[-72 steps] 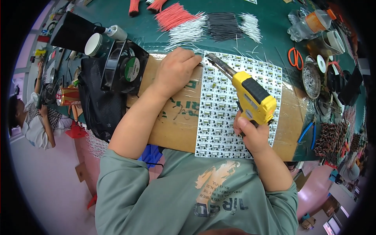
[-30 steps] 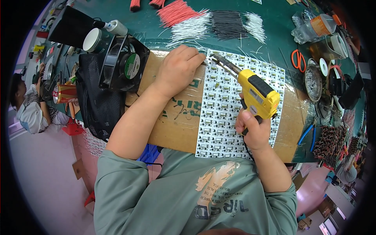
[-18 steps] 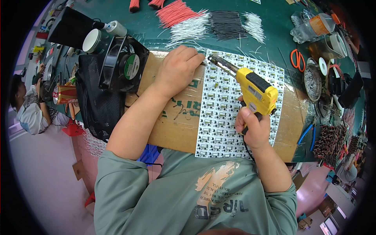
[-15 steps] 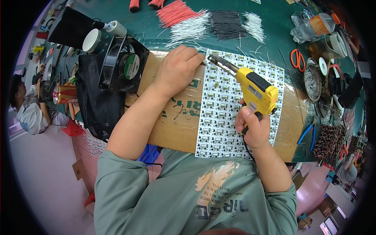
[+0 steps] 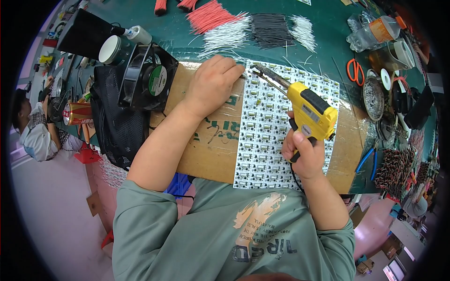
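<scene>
My right hand [image 5: 305, 152] grips the handle of a yellow and black soldering gun [image 5: 311, 110], its tip pointing up and to the left. That tip sits over the upper left part of a white circuit board panel [image 5: 262, 140], covered in rows of small identical boards. My left hand [image 5: 214, 84] rests at the panel's upper left corner, fingers curled and pressed together. Something small and dark shows at its fingertips, too little to name. Beneath the panel lies a brown cardboard sheet [image 5: 206, 159].
Bundles of red wires [image 5: 211, 15], white wires [image 5: 227, 35] and black wires [image 5: 272, 30] lie beyond the panel. A black fan [image 5: 145, 75] stands left. At right are orange scissors [image 5: 356, 71], a metal bowl [image 5: 374, 98], blue-handled pliers [image 5: 366, 161] and a plastic bottle [image 5: 375, 33].
The soldering gun has shifted slightly to the right and down, its tip drawing a little away from my left fingertips. My left hand has hardly moved.
</scene>
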Demonstrator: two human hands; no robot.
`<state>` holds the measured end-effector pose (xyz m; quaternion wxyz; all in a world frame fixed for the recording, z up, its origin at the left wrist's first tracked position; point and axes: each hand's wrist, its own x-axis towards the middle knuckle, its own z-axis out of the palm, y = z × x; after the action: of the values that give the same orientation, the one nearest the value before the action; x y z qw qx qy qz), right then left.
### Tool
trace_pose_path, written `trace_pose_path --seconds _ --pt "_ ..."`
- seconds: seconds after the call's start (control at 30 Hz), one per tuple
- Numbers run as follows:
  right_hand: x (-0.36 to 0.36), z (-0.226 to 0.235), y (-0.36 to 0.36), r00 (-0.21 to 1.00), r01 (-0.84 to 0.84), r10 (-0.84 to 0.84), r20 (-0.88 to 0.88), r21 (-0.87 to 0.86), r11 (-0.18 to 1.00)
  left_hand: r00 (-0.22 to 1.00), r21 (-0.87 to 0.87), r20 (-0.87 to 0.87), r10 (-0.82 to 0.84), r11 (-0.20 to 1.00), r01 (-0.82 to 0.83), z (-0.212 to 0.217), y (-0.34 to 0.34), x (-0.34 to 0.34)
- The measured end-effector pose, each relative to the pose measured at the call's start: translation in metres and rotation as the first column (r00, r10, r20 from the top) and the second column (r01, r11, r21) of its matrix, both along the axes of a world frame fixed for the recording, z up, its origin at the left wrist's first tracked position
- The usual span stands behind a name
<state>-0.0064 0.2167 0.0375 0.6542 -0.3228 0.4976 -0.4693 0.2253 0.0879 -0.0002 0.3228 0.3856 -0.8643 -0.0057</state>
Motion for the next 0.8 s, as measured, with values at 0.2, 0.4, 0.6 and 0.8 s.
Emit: trace_pose_path --seconds 0.2,0.4,0.6,0.8 --pt "0.0004 0.0016 0.0035 1.000 -0.008 0.007 -0.002 -0.037 0.999 1.000 -0.007 -0.007 0.001 1.000 -0.001 0.0002 -0.0001 -0.0008" --pt "0.0007 0.0005 0.0063 1.000 0.010 -0.010 -0.012 -0.027 1.000 1.000 -0.023 -0.023 0.012 1.000 -0.013 0.0007 -0.0004 -0.0017" --pt "0.0026 0.0016 0.0046 0.999 0.017 -0.017 -0.036 -0.019 1.000 0.999 -0.034 -0.014 -0.029 0.999 0.029 0.0019 0.0018 -0.0001" --pt "0.0030 0.0036 0.0033 0.999 0.014 -0.014 -0.044 -0.003 1.000 0.999 -0.039 0.002 -0.039 0.998 0.040 0.0030 0.0026 0.0004"
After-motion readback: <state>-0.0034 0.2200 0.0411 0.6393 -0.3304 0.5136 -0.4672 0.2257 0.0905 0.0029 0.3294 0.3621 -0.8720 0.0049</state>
